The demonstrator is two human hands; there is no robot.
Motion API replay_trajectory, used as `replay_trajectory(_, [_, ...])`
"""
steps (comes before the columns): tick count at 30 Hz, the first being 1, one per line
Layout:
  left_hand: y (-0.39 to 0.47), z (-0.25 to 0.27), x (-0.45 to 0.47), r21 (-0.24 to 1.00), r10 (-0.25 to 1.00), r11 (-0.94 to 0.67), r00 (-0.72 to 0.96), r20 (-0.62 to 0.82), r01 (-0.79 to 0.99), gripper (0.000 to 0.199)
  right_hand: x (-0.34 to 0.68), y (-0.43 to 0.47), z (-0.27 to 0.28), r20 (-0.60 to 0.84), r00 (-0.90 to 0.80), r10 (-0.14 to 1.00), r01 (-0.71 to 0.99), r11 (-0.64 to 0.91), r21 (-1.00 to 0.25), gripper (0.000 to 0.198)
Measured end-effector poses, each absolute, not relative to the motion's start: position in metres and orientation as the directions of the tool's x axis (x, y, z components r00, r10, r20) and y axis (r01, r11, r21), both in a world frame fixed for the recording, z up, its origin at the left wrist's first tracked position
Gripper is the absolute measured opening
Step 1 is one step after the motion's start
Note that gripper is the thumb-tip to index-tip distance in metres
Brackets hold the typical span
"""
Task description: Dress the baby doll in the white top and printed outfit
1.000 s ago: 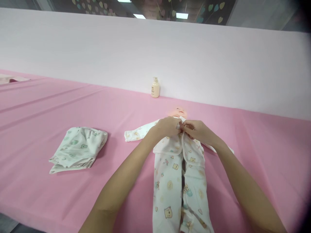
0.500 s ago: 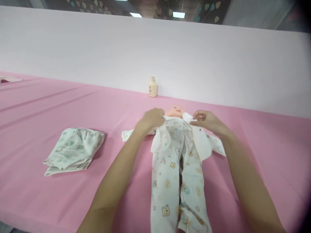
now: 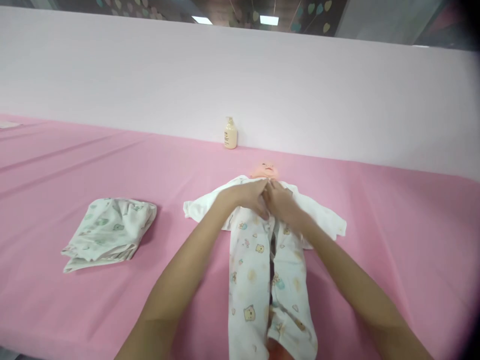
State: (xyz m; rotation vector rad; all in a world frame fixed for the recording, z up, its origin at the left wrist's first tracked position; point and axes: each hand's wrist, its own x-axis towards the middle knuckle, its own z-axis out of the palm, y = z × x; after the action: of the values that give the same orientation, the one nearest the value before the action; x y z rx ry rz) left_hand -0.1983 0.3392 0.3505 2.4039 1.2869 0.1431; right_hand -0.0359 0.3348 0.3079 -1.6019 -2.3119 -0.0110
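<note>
A baby doll (image 3: 265, 171) lies face up, its head toward the wall. It wears a white romper with bear prints (image 3: 250, 280), and a plain white baby jacket (image 3: 321, 216) lies over its chest and both outstretched arms. My left hand (image 3: 252, 196) and my right hand (image 3: 282, 201) meet over the upper chest, just below the chin. Both have their fingers closed at the jacket's front edges. The fingertips and the exact bit of cloth between them are partly hidden. A strip of one foot or leg shows at the bottom.
A folded cloth with green prints (image 3: 110, 230) lies on the pink sheet (image 3: 180, 165) to the left. A cream pump bottle (image 3: 230, 134) stands against the white wall panel (image 3: 150, 75). Something flat and pale (image 3: 9, 124) lies at the far left edge.
The jacket's front flaps, held apart before, are now drawn together. My hands have moved inward to meet at the chest, and plain white sleeves now cover the doll's printed arms.
</note>
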Motion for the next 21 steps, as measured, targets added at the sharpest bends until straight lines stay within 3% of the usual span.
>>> replay_trajectory(2, [0.337,0.340,-0.185,0.374,0.790,-0.531,0.604,-0.105,0.760,0.110,-0.056,0.331,0.293,0.280,-0.304,0.910,0.946,0.324,-0.028,0.047])
replay_trajectory(4, [0.334,0.334,-0.181,0.364,0.800,-0.533,0.595,-0.078,0.764,0.110,-0.062,0.329,0.286,0.288,-0.286,0.914,0.955,0.296,0.010,0.049])
replay_trajectory(7, [0.324,0.334,-0.180,0.296,0.834,-0.508,0.548,-0.067,0.809,0.080,-0.059,0.324,0.286,0.311,-0.229,0.923,0.965,0.257,-0.051,0.044])
replay_trajectory(10, [0.307,0.337,-0.174,0.095,0.888,-0.455,0.459,-0.030,0.885,0.045,-0.055,0.311,0.286,0.335,-0.160,0.928,0.971,0.209,-0.116,0.042])
replay_trajectory(13, [0.286,0.332,-0.169,-0.049,0.923,-0.372,0.375,0.092,0.927,0.030,-0.051,0.289,0.280,0.385,-0.131,0.914,0.970,0.198,-0.142,0.041])
replay_trajectory(17, [0.256,0.312,-0.174,-0.070,0.925,-0.300,0.308,0.223,0.951,0.038,-0.041,0.250,0.269,0.440,-0.164,0.883,0.950,0.261,-0.170,0.038])
replay_trajectory(21, [0.224,0.291,-0.182,0.010,0.914,-0.260,0.243,0.325,0.965,0.045,-0.034,0.217,0.263,0.455,-0.162,0.875,0.924,0.297,-0.241,0.040])
